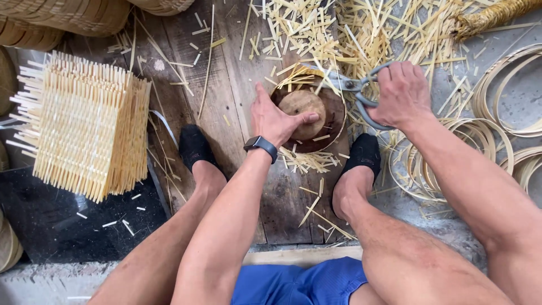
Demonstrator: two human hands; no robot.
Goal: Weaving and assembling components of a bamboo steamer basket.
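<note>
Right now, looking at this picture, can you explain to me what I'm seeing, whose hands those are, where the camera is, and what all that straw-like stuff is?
There is only one picture, taken by a camera worn on a person's head, looking straight down at their own arms, knees and feet. No machine is involved.

The left hand, with a dark watch at the wrist, presses on a round wooden disc sitting inside a shallow round woven piece. The right hand grips large metal scissors, whose blades point at that piece's rim.

All this rests on worn wooden boards. Pale cut bamboo-like strips litter the boards. To the left lies a stack of square woven mats with bristly edges. To the right lie thin coiled hoops. The feet wear black slippers.
</note>
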